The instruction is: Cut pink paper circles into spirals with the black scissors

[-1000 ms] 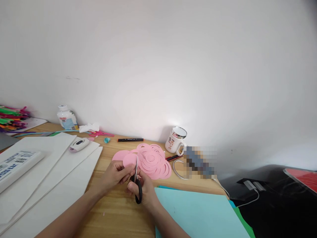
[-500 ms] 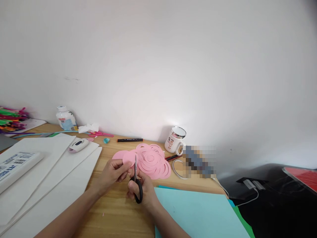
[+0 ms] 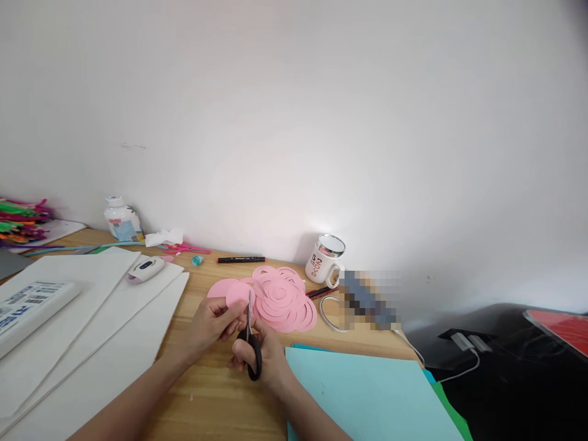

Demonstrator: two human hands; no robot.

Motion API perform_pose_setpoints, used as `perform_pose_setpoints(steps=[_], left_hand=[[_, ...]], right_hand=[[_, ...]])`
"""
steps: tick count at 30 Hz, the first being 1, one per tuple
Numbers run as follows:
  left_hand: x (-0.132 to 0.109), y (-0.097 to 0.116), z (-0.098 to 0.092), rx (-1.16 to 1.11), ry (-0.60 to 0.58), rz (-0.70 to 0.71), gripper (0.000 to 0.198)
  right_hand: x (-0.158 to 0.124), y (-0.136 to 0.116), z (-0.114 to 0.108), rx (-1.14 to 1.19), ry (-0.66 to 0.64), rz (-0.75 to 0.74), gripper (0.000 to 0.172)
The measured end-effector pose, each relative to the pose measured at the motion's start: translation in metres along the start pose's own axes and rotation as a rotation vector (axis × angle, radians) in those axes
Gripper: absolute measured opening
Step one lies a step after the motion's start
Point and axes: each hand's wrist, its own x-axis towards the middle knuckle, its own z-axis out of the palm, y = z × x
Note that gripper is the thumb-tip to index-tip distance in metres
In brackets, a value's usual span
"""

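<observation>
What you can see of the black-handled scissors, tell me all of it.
The scissors have black, plastic-looking handles and slim, shiny, metal-looking blades. The right hand grips the handles, partly hiding them, above the tabletop. The blades point away from the person, toward the wall, at the right edge of a pink paper disc; how far they stand open is unclear.

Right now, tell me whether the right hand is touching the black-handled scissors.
Touching: the head view shows the right hand gripping the black-handled scissors, with its thumb against the handle.
</observation>
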Motion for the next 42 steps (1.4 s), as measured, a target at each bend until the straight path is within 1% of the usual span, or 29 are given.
perform_pose_setpoints(steps=[5,14,20,26,30,38,42], left_hand=[[0.001,-0.003,0.000,-0.031,-0.062,-0.060,0.045],[0.000,0.002,0.000,-0.044,-0.088,-0.039,0.044],[0.001,0.003,-0.002,-0.053,-0.053,-0.013,0.046],[0.001,0.001,-0.003,-0.037,-0.032,0.025,0.049],[0.002,-0.002,-0.004,-0.049,-0.032,0.036,0.049],[0.005,-0.008,-0.007,-0.096,0.022,0.026,0.048],[0.005,-0.008,-0.008,-0.084,0.072,0.055,0.051]], right_hand=[[0.001,-0.005,0.000,-0.013,0.011,-0.080,0.050],[0.001,-0.004,-0.002,-0.011,0.026,-0.074,0.050],[0.001,-0.005,-0.002,-0.001,0.044,-0.038,0.049],[0.000,-0.004,-0.003,0.004,0.062,-0.025,0.043],[0.000,-0.001,-0.004,-0.005,0.051,-0.024,0.039],[-0.001,-0.004,-0.002,0.062,0.037,0.026,0.033],[0.000,-0.001,-0.001,0.057,0.051,0.026,0.032]])
